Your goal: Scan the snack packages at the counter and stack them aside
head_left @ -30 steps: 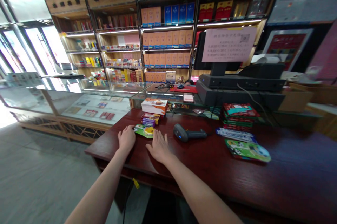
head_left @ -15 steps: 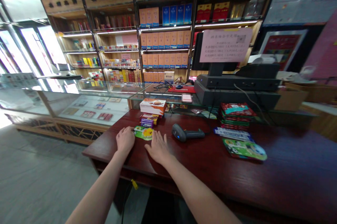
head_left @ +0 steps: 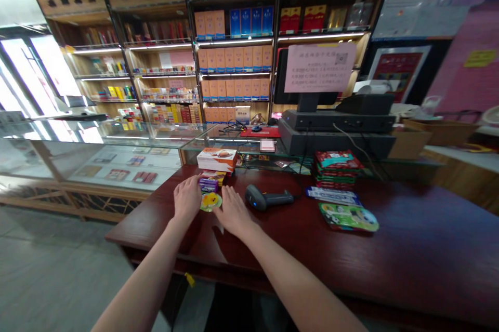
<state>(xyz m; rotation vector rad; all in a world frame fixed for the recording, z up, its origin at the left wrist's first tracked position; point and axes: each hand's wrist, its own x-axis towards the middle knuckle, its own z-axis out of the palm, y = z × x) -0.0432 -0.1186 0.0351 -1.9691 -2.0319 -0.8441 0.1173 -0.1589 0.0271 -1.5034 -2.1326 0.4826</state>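
On the dark red wooden counter [head_left: 409, 254], my left hand [head_left: 186, 199] lies palm down with its fingers stretched toward a small green and yellow packet [head_left: 211, 200]. My right hand [head_left: 231, 211] rests flat on the other side of that packet, fingers apart and just touching its edge. Directly behind the packet is a small stack of purple packs [head_left: 209, 182], and behind that an orange and white box [head_left: 217, 158]. Neither hand grips anything.
A black barcode scanner [head_left: 267, 198] lies right of my hands. Further right are a blue strip pack [head_left: 332, 195], a green pouch [head_left: 348, 217] and a stack of red packets [head_left: 337, 168]. A till with a screen [head_left: 336, 127] stands behind. Glass display cases [head_left: 97, 150] run left.
Both hands have moved closer together around the green and yellow packet, which now sits turned between them. The view has shifted a little to the right.
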